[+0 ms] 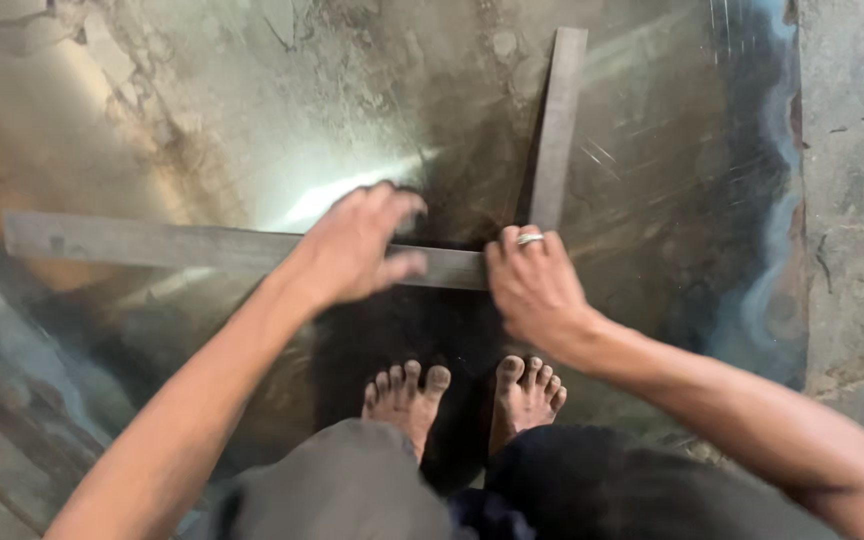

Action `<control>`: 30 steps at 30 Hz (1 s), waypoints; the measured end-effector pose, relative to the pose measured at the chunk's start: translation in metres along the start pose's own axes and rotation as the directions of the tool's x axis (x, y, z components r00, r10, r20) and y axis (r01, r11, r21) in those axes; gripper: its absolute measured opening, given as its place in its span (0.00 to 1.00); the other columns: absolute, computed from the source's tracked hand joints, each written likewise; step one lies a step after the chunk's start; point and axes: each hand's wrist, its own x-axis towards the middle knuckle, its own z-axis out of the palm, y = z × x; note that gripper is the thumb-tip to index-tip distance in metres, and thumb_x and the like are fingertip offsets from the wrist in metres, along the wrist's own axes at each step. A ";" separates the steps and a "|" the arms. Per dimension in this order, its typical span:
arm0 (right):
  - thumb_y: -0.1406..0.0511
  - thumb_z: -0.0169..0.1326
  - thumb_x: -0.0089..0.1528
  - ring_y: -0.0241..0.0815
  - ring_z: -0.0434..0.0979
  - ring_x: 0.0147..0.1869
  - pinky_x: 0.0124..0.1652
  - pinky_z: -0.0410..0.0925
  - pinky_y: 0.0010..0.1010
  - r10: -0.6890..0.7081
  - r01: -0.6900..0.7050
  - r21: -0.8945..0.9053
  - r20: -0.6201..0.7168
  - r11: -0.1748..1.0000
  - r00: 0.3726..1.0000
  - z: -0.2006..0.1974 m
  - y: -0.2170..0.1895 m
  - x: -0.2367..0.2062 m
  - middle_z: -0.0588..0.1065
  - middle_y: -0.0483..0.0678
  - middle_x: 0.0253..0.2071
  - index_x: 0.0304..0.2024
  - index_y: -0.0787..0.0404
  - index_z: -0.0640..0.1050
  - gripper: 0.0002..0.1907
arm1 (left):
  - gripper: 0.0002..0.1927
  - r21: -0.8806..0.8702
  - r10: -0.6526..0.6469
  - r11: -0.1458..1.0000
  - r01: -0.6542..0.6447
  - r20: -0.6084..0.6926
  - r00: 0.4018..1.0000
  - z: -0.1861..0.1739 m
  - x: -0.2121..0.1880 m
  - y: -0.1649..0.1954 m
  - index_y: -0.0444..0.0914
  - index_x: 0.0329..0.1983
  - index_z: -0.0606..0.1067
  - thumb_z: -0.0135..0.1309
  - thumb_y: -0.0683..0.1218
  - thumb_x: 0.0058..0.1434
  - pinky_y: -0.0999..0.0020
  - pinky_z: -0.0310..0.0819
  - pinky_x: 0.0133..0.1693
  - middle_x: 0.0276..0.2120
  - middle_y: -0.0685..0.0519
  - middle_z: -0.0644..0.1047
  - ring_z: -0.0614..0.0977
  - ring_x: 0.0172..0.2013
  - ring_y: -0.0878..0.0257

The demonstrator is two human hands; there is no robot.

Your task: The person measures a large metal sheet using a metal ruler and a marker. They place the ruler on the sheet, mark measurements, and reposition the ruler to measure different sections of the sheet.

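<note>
A squatting person presses a metal L-square flat on a shiny steel sheet mid-frame: left hand, fingers loosely spread, on its horizontal arm; ringed right hand at the corner, bare feet below.

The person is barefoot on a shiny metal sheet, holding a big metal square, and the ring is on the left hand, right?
Not quite: the ring is on the right hand, as the head view shows. The rest is right.
</note>
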 end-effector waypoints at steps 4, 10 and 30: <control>0.66 0.62 0.47 0.52 0.68 0.56 0.51 0.63 0.39 -0.075 0.060 0.113 0.127 0.992 0.989 -0.045 0.057 0.004 0.69 0.54 0.50 0.56 0.65 0.71 0.34 | 0.33 0.106 -0.179 0.981 0.160 0.209 0.961 -0.011 -0.011 -0.005 0.45 0.62 0.73 0.64 0.60 0.54 0.55 0.71 0.48 0.39 0.48 0.74 0.74 0.44 0.49; 0.62 0.65 0.50 0.60 0.72 0.54 0.53 0.67 0.46 0.213 -0.017 0.525 -0.315 0.851 0.925 -0.088 0.162 -0.013 0.71 0.60 0.53 0.60 0.66 0.72 0.36 | 0.33 0.015 -0.457 0.889 0.457 -0.015 0.889 -0.032 -0.042 0.000 0.47 0.67 0.71 0.54 0.55 0.56 0.55 0.71 0.48 0.42 0.50 0.75 0.73 0.50 0.50; 0.69 0.65 0.46 0.60 0.86 0.46 0.45 0.77 0.47 0.604 -0.689 0.650 0.420 0.321 0.678 -0.061 0.473 0.114 0.82 0.64 0.39 0.43 0.71 0.79 0.22 | 0.14 -0.171 -0.759 0.397 0.902 -0.613 0.218 0.024 0.124 0.013 0.39 0.52 0.79 0.58 0.51 0.69 0.48 0.69 0.52 0.42 0.43 0.79 0.77 0.48 0.43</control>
